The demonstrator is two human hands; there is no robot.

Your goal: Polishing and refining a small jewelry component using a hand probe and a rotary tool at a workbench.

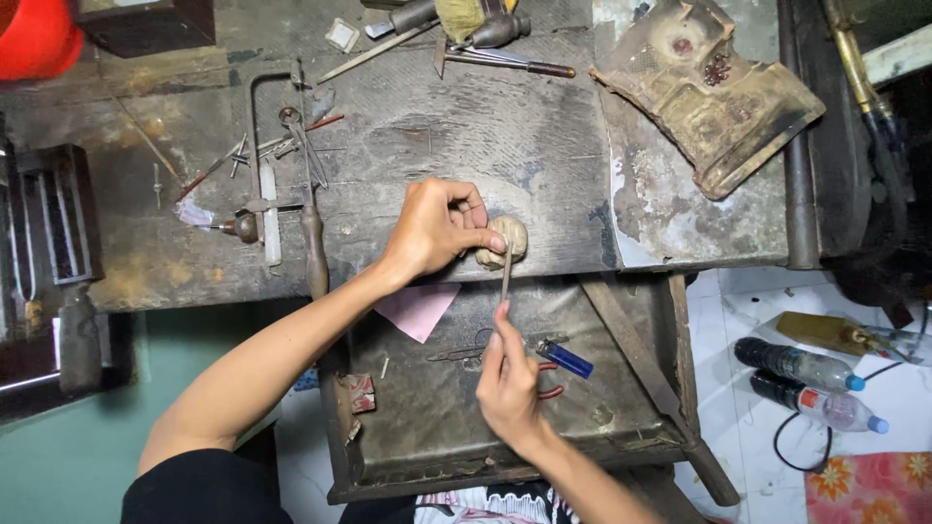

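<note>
My left fingers pinched a small workpiece against the wooden peg at the desk edge; my right fingers gripped a file. Below the peg, the open drawer held a blue lighter, pink paper and pliers.

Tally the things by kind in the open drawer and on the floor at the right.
Blue lighter: 1
Pink paper: 1
Plastic bottles: 2
Thin file, held in right hand over the drawer, with left hand at its tip: 1
Total: 5
</note>
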